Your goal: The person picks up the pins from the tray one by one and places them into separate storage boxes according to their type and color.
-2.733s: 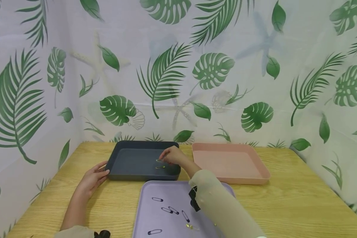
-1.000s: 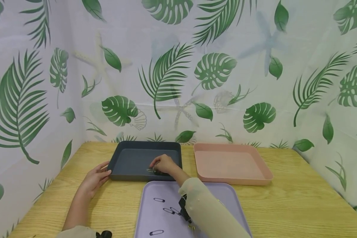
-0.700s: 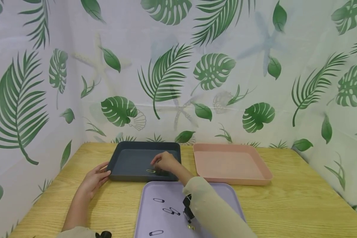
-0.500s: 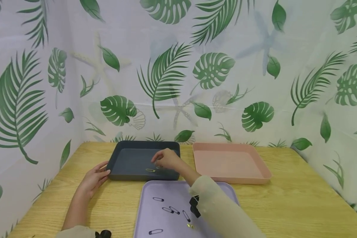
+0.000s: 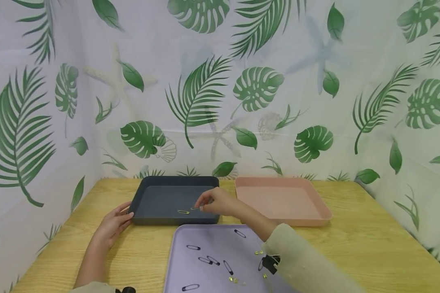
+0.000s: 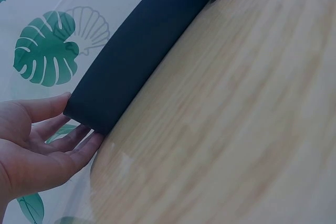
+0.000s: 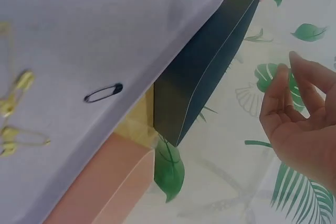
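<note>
At the left corner of the dark blue tray (image 5: pixel 161 221), my left hand (image 5: pixel 111 224) holds the rim, thumb at the front and fingers along the side. The left wrist view shows those fingertips right at the end of the tray wall (image 6: pixel 126 61). My right hand (image 5: pixel 218 202) is over the right part of this tray, thumb and forefinger apart in the right wrist view with nothing between them (image 7: pixel 302 114). Just below its fingertips lies one yellow safety pin (image 5: pixel 194 208), partly hidden. Another yellow safety pin (image 5: pixel 183 212) lies left of it on the tray floor.
A lilac tray (image 5: pixel 179 240) in front bears several black safety pins (image 5: pixel 193 247) and several yellow ones (image 5: pixel 233 280); my right sleeve covers part of it. The pink tray (image 5: pixel 282 199) stands at the back right. Leaf-patterned cloth (image 5: pixel 256 89) hangs behind the wooden table (image 5: pixel 366 244).
The yellow safety pins in the dark tray now lie nearer its front wall. My right hand has lifted and drawn back to the right. The left hand keeps its hold on the tray.
</note>
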Demonstrator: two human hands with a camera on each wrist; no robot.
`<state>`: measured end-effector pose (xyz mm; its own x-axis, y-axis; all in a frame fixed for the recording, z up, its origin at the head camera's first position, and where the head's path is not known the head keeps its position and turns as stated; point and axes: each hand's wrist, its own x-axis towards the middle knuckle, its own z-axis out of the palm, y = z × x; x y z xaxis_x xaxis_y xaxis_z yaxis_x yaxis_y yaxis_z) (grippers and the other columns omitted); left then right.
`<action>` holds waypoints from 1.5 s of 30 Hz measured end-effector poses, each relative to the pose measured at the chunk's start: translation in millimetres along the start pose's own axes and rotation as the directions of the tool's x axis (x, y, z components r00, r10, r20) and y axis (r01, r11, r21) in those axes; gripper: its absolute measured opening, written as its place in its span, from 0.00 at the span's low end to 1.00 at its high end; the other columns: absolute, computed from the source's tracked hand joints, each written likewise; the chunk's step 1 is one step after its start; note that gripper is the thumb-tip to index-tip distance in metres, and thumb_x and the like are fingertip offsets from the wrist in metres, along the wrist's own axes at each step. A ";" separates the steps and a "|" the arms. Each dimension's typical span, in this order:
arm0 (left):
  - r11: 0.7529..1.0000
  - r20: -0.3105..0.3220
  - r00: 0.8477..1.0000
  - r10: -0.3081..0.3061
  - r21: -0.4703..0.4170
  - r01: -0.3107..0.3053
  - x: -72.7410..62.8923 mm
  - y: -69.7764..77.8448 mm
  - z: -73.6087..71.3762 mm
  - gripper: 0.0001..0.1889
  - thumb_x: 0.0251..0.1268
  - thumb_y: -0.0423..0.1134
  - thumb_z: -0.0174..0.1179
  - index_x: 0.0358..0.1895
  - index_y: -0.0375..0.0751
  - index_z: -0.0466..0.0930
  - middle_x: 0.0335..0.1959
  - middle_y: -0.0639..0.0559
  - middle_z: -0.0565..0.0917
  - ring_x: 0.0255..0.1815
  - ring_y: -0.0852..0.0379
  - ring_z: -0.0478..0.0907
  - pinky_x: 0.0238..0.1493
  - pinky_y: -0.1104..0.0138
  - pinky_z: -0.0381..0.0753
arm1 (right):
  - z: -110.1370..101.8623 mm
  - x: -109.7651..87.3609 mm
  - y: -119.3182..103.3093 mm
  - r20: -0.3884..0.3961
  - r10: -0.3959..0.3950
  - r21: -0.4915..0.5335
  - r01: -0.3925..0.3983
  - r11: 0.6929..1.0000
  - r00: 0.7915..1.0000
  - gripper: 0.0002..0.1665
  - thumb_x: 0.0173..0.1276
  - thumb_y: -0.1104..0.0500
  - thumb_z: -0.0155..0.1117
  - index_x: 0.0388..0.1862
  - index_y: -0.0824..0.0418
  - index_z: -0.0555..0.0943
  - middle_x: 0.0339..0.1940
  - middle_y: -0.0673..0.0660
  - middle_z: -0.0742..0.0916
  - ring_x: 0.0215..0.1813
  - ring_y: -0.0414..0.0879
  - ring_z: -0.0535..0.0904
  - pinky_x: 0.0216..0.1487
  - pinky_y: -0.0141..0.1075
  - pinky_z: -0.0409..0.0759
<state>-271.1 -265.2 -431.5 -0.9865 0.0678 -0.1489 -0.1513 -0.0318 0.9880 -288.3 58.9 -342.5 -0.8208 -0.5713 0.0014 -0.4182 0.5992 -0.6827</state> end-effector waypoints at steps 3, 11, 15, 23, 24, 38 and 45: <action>1.000 -0.001 1.000 -0.003 -0.005 0.003 -0.4 -0.1 0.8 0.31 0.71 0.31 0.45 0.72 0.35 0.42 0.69 0.31 0.45 0.64 0.49 0.59 0.63 0.63 0.60 | -3.9 -15.5 3.5 0.039 0.004 0.070 -0.006 0.998 0.999 0.06 0.61 0.68 0.62 0.35 0.61 0.84 0.28 0.49 0.81 0.31 0.49 0.77 0.29 0.35 0.78; 1.000 0.002 1.000 -0.001 0.004 0.001 -1.8 -0.8 1.6 0.31 0.71 0.30 0.45 0.72 0.34 0.41 0.69 0.30 0.45 0.64 0.49 0.58 0.62 0.64 0.61 | -12.7 -53.9 20.3 0.075 0.004 0.166 -0.017 0.986 0.997 0.07 0.61 0.69 0.61 0.36 0.63 0.84 0.32 0.53 0.82 0.30 0.44 0.75 0.30 0.34 0.78; 1.000 0.001 1.000 0.002 0.004 -0.002 -0.5 -0.5 -0.1 0.31 0.71 0.30 0.45 0.72 0.35 0.41 0.69 0.30 0.45 0.65 0.49 0.57 0.63 0.64 0.60 | -15.9 -71.1 28.9 0.096 0.019 0.201 -0.039 0.979 0.995 0.06 0.62 0.68 0.61 0.36 0.63 0.84 0.31 0.52 0.81 0.28 0.45 0.74 0.28 0.35 0.77; 1.000 0.006 1.000 0.000 0.022 -0.001 -1.8 0.9 -3.1 0.31 0.72 0.30 0.44 0.72 0.36 0.40 0.69 0.30 0.45 0.66 0.48 0.56 0.63 0.62 0.59 | -14.2 -103.3 51.3 0.129 0.022 0.225 -0.051 0.973 0.991 0.06 0.62 0.68 0.61 0.37 0.66 0.83 0.30 0.53 0.80 0.27 0.44 0.74 0.25 0.33 0.75; 1.000 0.007 1.000 -0.001 0.021 0.000 -2.2 0.8 -2.9 0.31 0.72 0.30 0.44 0.72 0.36 0.40 0.69 0.30 0.45 0.65 0.48 0.57 0.63 0.62 0.59 | -14.0 -107.0 54.3 0.130 0.031 0.217 -0.059 0.974 0.991 0.06 0.62 0.68 0.61 0.36 0.65 0.83 0.30 0.52 0.80 0.27 0.44 0.74 0.25 0.33 0.75; 1.000 0.007 1.000 0.018 -0.001 -0.018 1.3 -3.7 -1.7 0.31 0.71 0.30 0.45 0.72 0.34 0.42 0.69 0.30 0.47 0.51 0.67 0.70 0.57 0.71 0.67 | -6.9 -153.3 95.5 0.169 -0.097 0.212 0.060 0.975 0.981 0.08 0.53 0.72 0.60 0.31 0.65 0.83 0.26 0.48 0.82 0.28 0.35 0.72 0.26 0.27 0.73; 1.000 0.011 1.000 0.023 -0.005 -0.023 1.3 -3.9 -1.7 0.31 0.71 0.30 0.44 0.72 0.34 0.42 0.68 0.29 0.48 0.51 0.67 0.70 0.56 0.71 0.67 | 0.8 -160.5 101.2 0.212 -0.144 0.247 0.089 0.965 0.967 0.12 0.47 0.76 0.61 0.30 0.64 0.83 0.21 0.44 0.77 0.24 0.32 0.69 0.23 0.23 0.68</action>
<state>-271.8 -266.6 -435.6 -0.9891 0.0781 -0.1252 -0.1284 -0.0380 0.9910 -198.5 210.8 -412.5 -0.6507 -0.7573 -0.0553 -0.3805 0.3883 -0.8393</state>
